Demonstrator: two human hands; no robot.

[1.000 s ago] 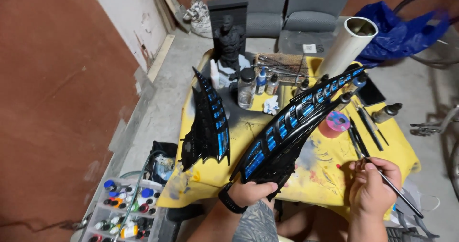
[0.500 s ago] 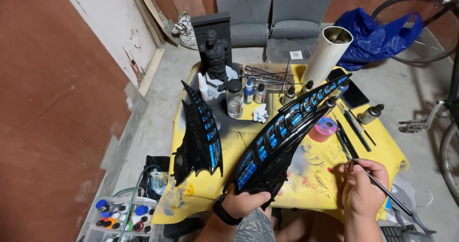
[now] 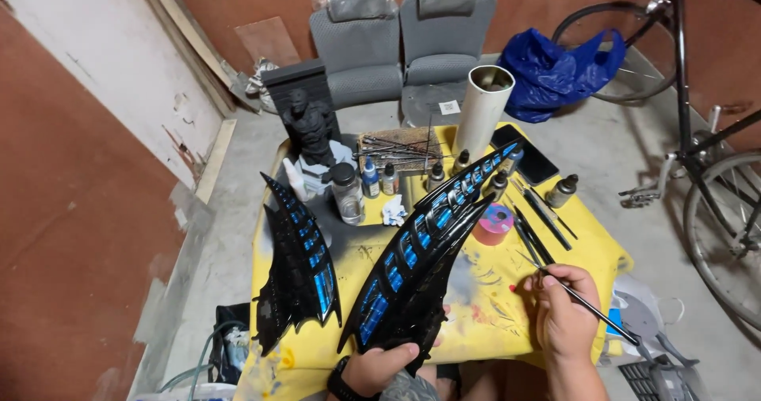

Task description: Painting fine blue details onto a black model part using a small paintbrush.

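Holding a black wing piece with blue patches (image 3: 420, 266) by its bottom end in the left hand (image 3: 380, 367), fingers curled tight around it, tip pointing up and away over the yellow table (image 3: 587, 242). Pinching a thin paintbrush (image 3: 583, 299) in the right hand (image 3: 564, 322), just right of the wing. Best to keep the wing still, rest the brush hand, use small strokes. Second wing (image 3: 300, 266) lying left of the held one.

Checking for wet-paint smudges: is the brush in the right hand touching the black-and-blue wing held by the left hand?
Apart. The head view shows yellow table cover between the brush tip and the held wing.
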